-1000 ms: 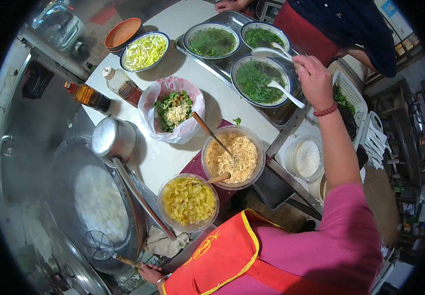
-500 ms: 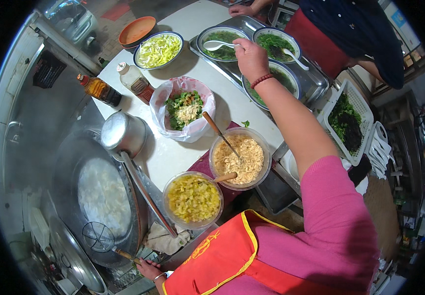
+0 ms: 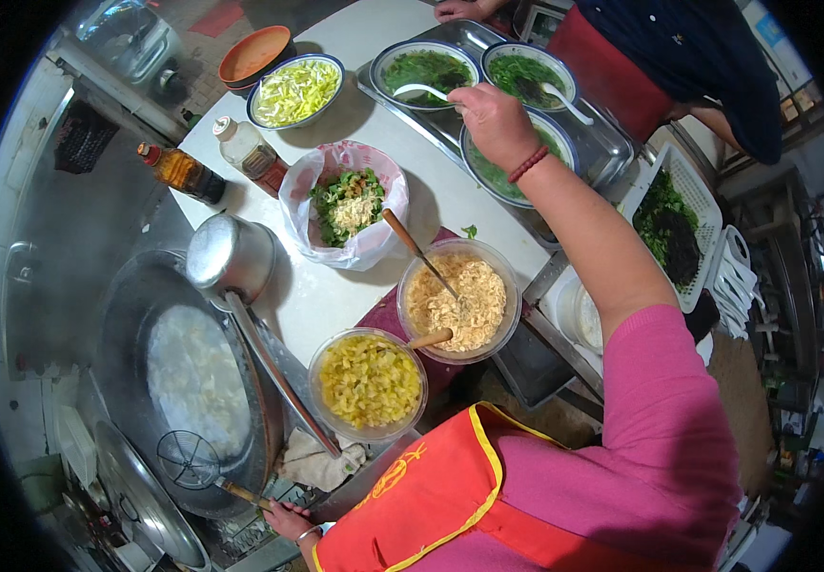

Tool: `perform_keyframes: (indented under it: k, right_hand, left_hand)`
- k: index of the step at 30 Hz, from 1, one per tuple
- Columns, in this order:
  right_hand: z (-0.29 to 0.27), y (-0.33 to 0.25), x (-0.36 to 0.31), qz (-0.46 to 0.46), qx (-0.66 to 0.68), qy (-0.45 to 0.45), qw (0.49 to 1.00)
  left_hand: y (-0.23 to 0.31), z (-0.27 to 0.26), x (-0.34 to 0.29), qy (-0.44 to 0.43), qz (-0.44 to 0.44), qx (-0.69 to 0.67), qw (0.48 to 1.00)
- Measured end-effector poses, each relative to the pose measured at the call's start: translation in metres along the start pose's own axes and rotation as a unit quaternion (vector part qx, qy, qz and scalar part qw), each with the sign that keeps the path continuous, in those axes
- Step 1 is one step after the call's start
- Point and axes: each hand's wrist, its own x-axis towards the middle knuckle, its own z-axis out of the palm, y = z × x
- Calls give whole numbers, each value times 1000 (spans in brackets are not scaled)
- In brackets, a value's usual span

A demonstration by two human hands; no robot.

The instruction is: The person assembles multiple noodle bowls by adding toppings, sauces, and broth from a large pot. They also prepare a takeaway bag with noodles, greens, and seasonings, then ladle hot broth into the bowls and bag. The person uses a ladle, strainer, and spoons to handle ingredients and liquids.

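Observation:
My right hand [image 3: 496,124], wearing a red beaded bracelet, grips the handle end of a white soup spoon [image 3: 417,91]. The spoon's bowl end rests in the left soup bowl [image 3: 395,55], which holds broth and chopped greens. Beside it stands a second soup bowl [image 3: 574,84] with its own white spoon [image 3: 567,105]; a third soup bowl [image 3: 477,172] is partly under my right hand. At the lower left, my left hand [image 3: 288,520] is closed round the wooden handle of a wire skimmer [image 3: 240,493]. The skimmer's round head lies over the near rim of a large wok [image 3: 118,381].
Steamy white liquid fills the wok. A long-handled pot [image 3: 231,253], two bottles, a bag-lined bowl [image 3: 297,200], a tub of yellow-green pickles [image 3: 370,381] and a tub of pale crumbly food [image 3: 478,296] crowd the table. Across the tray [image 3: 612,143] stands another person [image 3: 660,57].
My right hand has shifted slightly left and lower, and the spoon in it has tipped flatter. More dark greens show in the left bowl. My left hand stays on the skimmer.

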Motion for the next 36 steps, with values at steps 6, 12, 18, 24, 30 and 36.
perform_keyframes:
  k: [6, 12, 18, 24, 30, 36]
  right_hand:
    - [-9, 7, -12, 39, 31, -2, 999]
    - [-78, -3, -11, -44, -19, -29, 998]
    - [-131, 0, -3, -95, -118, -5, 988]
    - [-60, 9, -13, -111, -114, -22, 987]
    - [-10, 4, -18, -109, -182, -131, 968]
    - [8, -2, -9, -42, -245, -230, 941]
  left_hand:
    - [-1, -1, 1, -8, 13, 11, 1000]
    - [-3, -3, 3, -6, 23, 18, 1000]
    - [-4, 0, 5, -3, 17, -8, 1000]
    - [-1, 0, 1, -2, 18, -10, 1000]
    - [0, 4, -3, 15, 24, 2, 1000]
    - [-8, -1, 7, 2, 27, -27, 999]
